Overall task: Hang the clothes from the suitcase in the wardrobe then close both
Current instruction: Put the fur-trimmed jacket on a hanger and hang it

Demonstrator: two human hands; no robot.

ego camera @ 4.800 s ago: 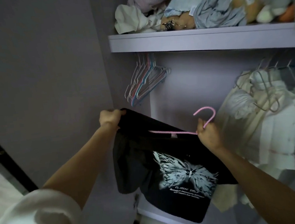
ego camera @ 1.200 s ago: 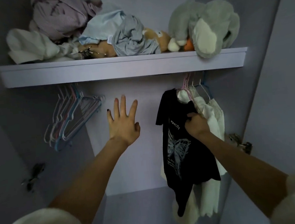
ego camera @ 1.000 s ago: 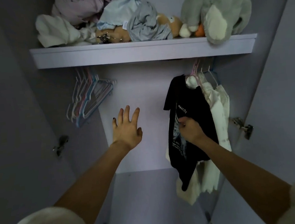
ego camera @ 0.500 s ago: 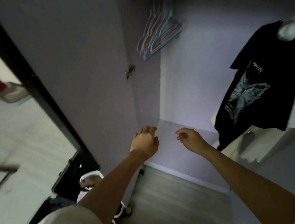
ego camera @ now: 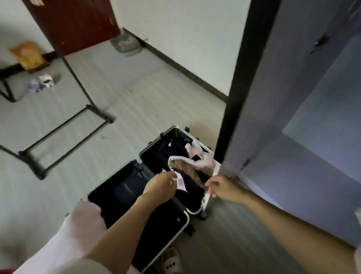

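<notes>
A black suitcase (ego camera: 183,223) with a silver rim lies open on the floor beside the wardrobe. A pale pink garment (ego camera: 201,163) with a brown fuzzy inside sits over its right half, on dark clothes. My left hand (ego camera: 161,187) pinches the garment's left edge. At the garment's right edge, my right hand (ego camera: 223,188) grips the white hem. The open wardrobe door (ego camera: 279,84) stands right beside the suitcase, and the lilac wardrobe interior (ego camera: 337,123) is to the right.
A black metal rack base (ego camera: 65,133) rests on the floor to the left. A slipper (ego camera: 172,266) lies at the suitcase's near corner. Against the far wall are a dark red door (ego camera: 77,19), an orange bag (ego camera: 28,54) and a grey tray (ego camera: 125,44).
My right hand let go of the black butterfly T-shirt, left hanging on the rail. The view swung down and left to the suitcase, where both hands now hold the pink garment.
</notes>
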